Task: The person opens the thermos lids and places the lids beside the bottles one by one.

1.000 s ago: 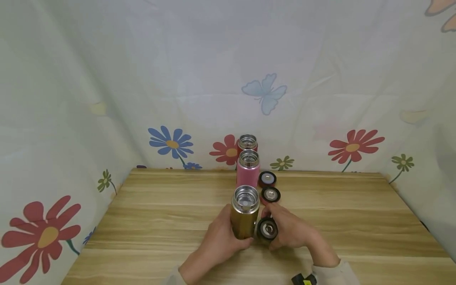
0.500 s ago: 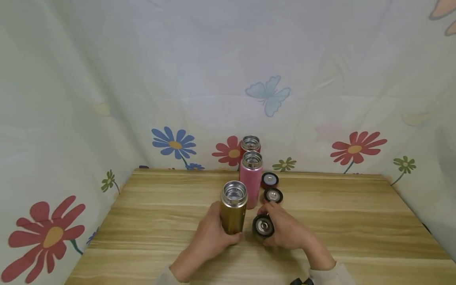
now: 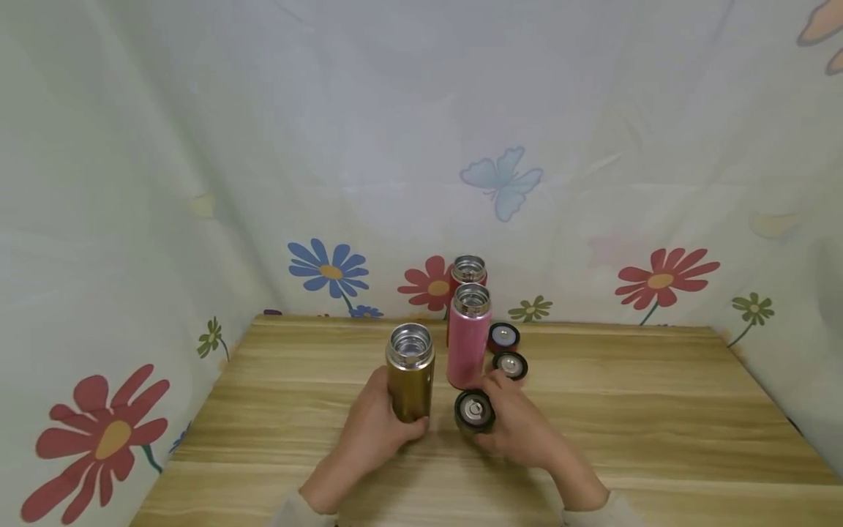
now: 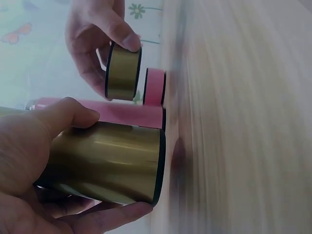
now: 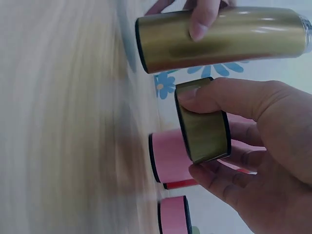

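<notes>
My left hand [image 3: 372, 428] grips an uncapped gold thermos bottle [image 3: 411, 388] round its body, its mouth facing up. In the left wrist view the black base of the bottle appears slightly off the table. My right hand [image 3: 520, 424] holds the gold lid [image 5: 204, 126] between thumb and fingers, inner side up, also a little above the table. Lid and bottle are apart, side by side. Behind the right hand's fingertips stands an uncapped pink thermos bottle [image 3: 469, 344]. A red thermos bottle [image 3: 468, 272], also uncapped, is partly hidden behind it.
A pink lid [image 3: 510, 365] and a red lid [image 3: 503, 337] lie inner side up to the right of the standing bottles. The wood-grain table [image 3: 645, 410] meets a flowered curtain [image 3: 369, 146] at its back and sides.
The left hand has moved the gold bottle leftward, away from the pink one. The right hand has carried the gold lid slightly to the left. The view has shifted a little.
</notes>
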Action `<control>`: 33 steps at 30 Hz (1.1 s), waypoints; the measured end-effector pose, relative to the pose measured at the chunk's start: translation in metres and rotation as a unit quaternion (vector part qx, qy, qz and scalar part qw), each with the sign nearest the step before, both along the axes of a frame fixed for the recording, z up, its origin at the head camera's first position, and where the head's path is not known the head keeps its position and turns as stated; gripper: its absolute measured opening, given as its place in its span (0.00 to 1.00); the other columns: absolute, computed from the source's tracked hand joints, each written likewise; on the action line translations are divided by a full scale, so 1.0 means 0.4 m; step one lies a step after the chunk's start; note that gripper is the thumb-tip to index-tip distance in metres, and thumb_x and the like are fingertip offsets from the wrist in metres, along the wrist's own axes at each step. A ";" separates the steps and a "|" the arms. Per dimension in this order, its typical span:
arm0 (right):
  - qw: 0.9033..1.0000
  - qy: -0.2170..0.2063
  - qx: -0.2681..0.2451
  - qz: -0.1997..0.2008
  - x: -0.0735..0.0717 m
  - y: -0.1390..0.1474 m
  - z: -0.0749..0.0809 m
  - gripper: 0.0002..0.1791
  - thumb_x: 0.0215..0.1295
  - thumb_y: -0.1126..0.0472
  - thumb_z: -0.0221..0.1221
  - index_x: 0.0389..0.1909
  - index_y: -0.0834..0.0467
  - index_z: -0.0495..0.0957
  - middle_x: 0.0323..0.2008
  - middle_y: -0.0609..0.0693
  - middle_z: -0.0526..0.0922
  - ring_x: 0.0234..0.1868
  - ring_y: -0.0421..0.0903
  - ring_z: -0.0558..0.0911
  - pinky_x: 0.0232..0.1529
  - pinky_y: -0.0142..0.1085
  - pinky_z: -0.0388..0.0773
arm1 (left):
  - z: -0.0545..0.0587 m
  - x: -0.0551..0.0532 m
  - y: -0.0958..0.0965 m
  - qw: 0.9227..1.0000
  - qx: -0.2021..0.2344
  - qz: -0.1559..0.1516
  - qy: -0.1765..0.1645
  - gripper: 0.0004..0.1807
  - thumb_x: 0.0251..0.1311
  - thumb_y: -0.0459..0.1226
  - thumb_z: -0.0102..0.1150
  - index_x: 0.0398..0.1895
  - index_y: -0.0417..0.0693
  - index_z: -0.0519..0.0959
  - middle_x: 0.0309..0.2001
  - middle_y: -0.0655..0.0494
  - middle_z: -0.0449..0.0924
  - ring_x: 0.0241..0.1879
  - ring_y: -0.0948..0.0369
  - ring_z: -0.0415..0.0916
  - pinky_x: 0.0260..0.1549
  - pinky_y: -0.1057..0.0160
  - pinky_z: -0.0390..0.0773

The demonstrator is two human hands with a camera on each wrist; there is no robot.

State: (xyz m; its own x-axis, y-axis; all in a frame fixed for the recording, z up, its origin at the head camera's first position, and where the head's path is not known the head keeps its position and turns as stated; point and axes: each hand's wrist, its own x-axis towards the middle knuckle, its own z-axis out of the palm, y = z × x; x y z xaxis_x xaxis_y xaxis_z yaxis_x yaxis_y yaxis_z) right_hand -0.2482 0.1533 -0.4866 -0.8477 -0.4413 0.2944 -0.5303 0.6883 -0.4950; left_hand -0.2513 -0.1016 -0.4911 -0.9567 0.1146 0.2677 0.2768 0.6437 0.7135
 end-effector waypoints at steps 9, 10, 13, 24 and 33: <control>0.999 0.035 -0.011 -0.011 0.000 -0.054 -0.019 0.40 0.47 0.65 0.78 0.65 0.63 0.75 0.56 0.57 0.79 0.59 0.54 0.79 0.63 0.54 0.76 | 0.004 -0.022 -0.034 0.999 -0.005 0.033 0.003 0.43 0.40 0.42 0.83 0.60 0.42 0.70 0.47 0.51 0.81 0.44 0.57 0.80 0.50 0.51 0.81; 0.999 0.040 -0.010 -0.012 -0.001 -0.060 -0.021 0.41 0.46 0.65 0.79 0.65 0.64 0.75 0.56 0.57 0.79 0.59 0.54 0.79 0.62 0.53 0.77 | 0.005 -0.024 -0.038 0.999 -0.005 0.037 0.003 0.43 0.40 0.42 0.83 0.60 0.42 0.71 0.46 0.51 0.81 0.44 0.57 0.80 0.50 0.51 0.81; 0.998 0.058 -0.008 -0.013 -0.004 -0.078 -0.028 0.41 0.46 0.66 0.78 0.64 0.67 0.75 0.54 0.56 0.78 0.58 0.54 0.79 0.61 0.52 0.78 | 0.007 -0.030 -0.049 0.999 -0.003 0.045 0.003 0.41 0.41 0.42 0.83 0.58 0.42 0.71 0.46 0.50 0.81 0.44 0.56 0.80 0.50 0.51 0.81; 0.997 0.061 -0.034 -0.041 -0.023 -0.147 -0.055 0.41 0.50 0.63 0.78 0.67 0.65 0.73 0.58 0.57 0.77 0.59 0.55 0.79 0.61 0.49 0.79 | 0.003 -0.053 -0.096 0.998 -0.004 0.068 -0.007 0.42 0.43 0.41 0.83 0.60 0.42 0.68 0.48 0.47 0.81 0.46 0.53 0.81 0.50 0.48 0.82; 0.995 0.085 -0.030 -0.052 -0.045 -0.195 -0.064 0.38 0.53 0.63 0.77 0.65 0.65 0.74 0.57 0.59 0.78 0.59 0.56 0.78 0.61 0.51 0.78 | 0.008 -0.065 -0.126 0.997 -0.007 0.079 -0.008 0.42 0.43 0.40 0.82 0.60 0.40 0.67 0.49 0.44 0.82 0.47 0.50 0.82 0.51 0.46 0.82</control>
State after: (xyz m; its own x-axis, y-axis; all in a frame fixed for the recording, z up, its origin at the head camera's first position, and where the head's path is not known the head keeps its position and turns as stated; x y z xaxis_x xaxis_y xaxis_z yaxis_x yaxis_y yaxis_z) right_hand -0.2663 0.0755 -0.5122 -0.8233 -0.3308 0.4613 -0.5374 0.7158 -0.4460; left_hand -0.2775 -0.1521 -0.4880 -0.9674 -0.0349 0.2509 0.1588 0.6883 0.7078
